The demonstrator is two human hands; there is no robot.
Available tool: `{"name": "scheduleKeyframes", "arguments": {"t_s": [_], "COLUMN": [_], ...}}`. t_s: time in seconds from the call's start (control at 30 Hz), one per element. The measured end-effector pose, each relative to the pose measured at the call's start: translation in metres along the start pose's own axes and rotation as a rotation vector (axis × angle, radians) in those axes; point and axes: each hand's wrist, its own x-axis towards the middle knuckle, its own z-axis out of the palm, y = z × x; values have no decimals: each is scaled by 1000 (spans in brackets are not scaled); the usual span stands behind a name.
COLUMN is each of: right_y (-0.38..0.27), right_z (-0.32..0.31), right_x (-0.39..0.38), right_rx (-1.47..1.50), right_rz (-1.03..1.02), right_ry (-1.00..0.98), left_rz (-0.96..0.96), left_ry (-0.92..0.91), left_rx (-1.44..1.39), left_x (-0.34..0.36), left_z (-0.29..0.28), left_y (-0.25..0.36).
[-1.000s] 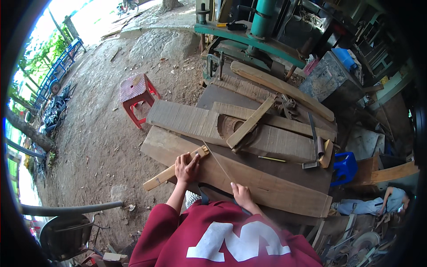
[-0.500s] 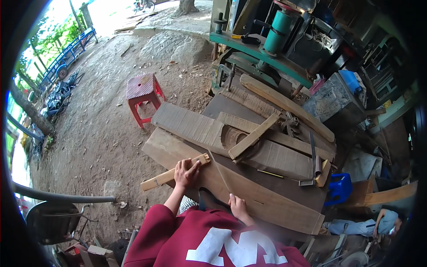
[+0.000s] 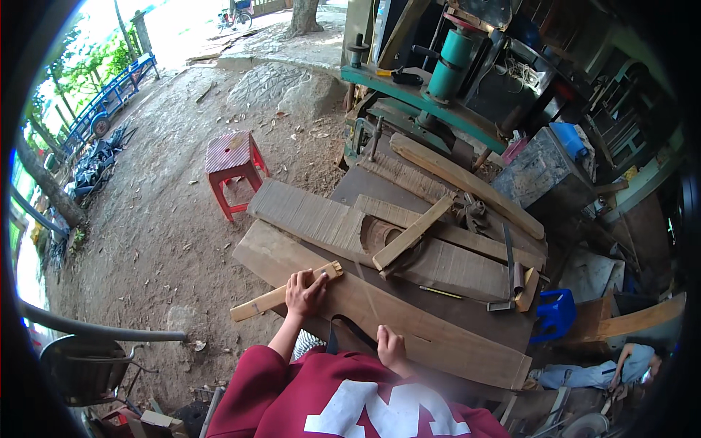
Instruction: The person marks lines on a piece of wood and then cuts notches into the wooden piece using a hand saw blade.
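Note:
My left hand (image 3: 304,293) is closed around a narrow wooden bar (image 3: 255,306), pressing it down on a wide plank (image 3: 453,334). The bar's right end has notches cut into it. In my closed right hand (image 3: 393,346) is a long thin tool (image 3: 370,296), slim and straight like a file, blurred so its exact kind is unclear. It points away from me, just right of the notched end and apart from it. Beyond the plank lie a ridged wooden piece (image 3: 310,212) with a rounded hollow and a short wooden stick (image 3: 412,232) resting across it.
A try square (image 3: 501,305) and a yellow pencil (image 3: 441,293) lie on the dark tabletop. A red stool (image 3: 232,171) stands beyond the table's left end. The green machine (image 3: 447,69) is at the back, a blue plastic stool (image 3: 556,315) at right. Another person (image 3: 631,369) is at lower right.
My right hand has shifted slightly, and the thin tool's tip has moved right, away from the bar's notched end. My left hand keeps its grip on the bar.

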Motion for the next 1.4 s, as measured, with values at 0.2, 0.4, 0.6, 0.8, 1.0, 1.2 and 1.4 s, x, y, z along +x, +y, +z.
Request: {"name": "scheduleKeyframes", "arguments": {"t_s": [0.2,0.4,0.6,0.8,1.0,1.2,1.4], "right_y": [11,12,12,20,6,8,16], "right_z": [8,8,8,17,8,10,17], "right_x": [1,-4,0,4,-2,0,2], "right_rx": [-7,-3,-16,87,98,61,2], "right_rz": [102,8,-56,-109,8,43,77], "right_ry": [-35,-2,-52,50,-65,-94,-167], "left_rz": [9,40,24,29,15,-4,24], "left_ry": [0,4,-4,21,-26,-17,4], "left_rx": [-19,-9,-21,-10,-19,-18,-3], "left_x": [0,0,5,6,3,2,3], "left_z": [3,2,-1,7,0,1,2], "left_y": [-1,0,0,-4,0,-1,-2]}}
